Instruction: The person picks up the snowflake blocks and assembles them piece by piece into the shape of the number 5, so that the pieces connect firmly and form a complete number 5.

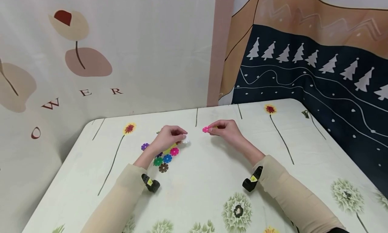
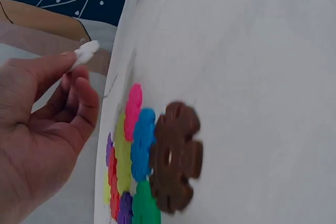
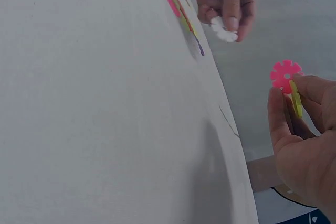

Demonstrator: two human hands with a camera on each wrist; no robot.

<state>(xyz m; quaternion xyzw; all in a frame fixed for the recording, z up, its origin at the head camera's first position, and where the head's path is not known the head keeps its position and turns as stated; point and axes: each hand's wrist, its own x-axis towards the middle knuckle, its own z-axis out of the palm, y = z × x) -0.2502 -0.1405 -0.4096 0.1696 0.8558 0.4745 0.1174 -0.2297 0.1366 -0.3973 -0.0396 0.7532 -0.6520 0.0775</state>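
Note:
My left hand [image 1: 170, 138] pinches a white notched disc [image 2: 86, 52] between thumb and fingers, above the table. In the right wrist view the same white disc [image 3: 224, 29] shows as a flower-shaped snap piece. My right hand [image 1: 228, 131] holds a pink notched disc [image 3: 286, 76] and a yellow one [image 3: 296, 99]; these two stand at an angle to each other and seem joined. The hands are apart, with a gap between the pieces. Under and beside my left wrist lie several loose discs, among them a brown one [image 1: 163, 167], a blue one [image 1: 167, 158] and a green one [image 1: 158, 161].
A pink disc [image 1: 174, 151] and a purple disc [image 1: 145, 146] also lie in the group at left. The table has a flower-print cloth [image 1: 206, 179]. Printed curtains [image 1: 157, 58] hang behind it and at the right. Each wrist wears a black camera [image 1: 150, 183].

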